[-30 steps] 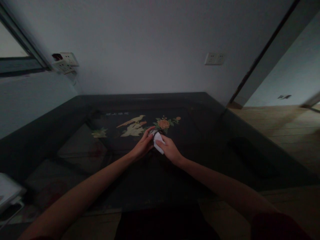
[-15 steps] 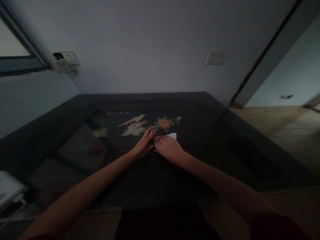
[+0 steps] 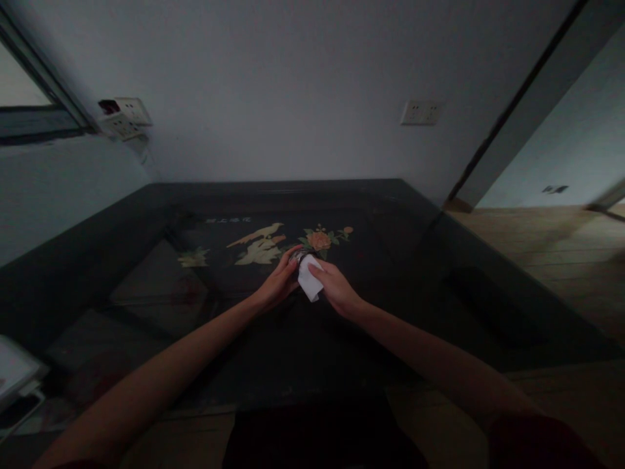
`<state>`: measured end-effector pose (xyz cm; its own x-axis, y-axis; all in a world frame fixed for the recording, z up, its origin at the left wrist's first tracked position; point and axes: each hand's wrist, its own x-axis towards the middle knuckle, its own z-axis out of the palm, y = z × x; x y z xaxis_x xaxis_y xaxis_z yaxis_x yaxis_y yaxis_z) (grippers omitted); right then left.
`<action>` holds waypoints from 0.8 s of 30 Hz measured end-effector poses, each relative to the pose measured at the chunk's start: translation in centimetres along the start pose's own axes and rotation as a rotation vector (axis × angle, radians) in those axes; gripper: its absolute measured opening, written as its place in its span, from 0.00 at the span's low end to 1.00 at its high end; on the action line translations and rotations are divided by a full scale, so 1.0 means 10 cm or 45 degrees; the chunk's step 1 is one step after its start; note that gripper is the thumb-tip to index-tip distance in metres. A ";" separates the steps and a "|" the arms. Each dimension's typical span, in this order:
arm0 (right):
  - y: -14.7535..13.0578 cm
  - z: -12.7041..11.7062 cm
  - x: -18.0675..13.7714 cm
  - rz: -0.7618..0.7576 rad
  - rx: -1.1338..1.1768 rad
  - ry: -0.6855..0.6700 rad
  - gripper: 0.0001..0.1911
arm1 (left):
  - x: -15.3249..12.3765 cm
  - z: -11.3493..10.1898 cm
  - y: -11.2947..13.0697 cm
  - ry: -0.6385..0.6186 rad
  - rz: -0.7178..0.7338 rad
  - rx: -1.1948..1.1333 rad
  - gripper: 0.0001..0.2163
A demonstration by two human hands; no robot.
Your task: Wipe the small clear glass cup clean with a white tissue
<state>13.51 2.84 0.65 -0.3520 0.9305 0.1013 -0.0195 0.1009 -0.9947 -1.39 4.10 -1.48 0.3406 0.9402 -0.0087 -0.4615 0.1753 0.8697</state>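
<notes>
Closely set, two bare hands work near the middle of one dark worktop [image 3: 395,273]. Taking them as the clock's centre, the right hand [image 3: 338,285] has its grip pinching one white sheet [image 3: 309,281], which hangs toward 6 o'clock. The left hand [image 3: 280,280] has its grip curled around one small shiny object [image 3: 296,258], partly hidden; I cannot tell what it is. One flower design [image 3: 319,241] lies at 1 o'clock, one bird design [image 3: 258,251] at 10. Farther off are one dark oblong shape [image 3: 488,306] at 3 and one white box [image 3: 19,371] at 8.
</notes>
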 end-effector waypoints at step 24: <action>-0.01 -0.01 -0.05 -0.259 -0.451 -0.153 0.14 | 0.02 -0.03 0.01 -0.030 0.019 -0.036 0.24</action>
<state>13.73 2.40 0.66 -0.4810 0.8337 0.2712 0.2155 0.4123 -0.8852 -1.64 4.43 -1.54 0.3525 0.9357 0.0156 -0.4891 0.1700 0.8555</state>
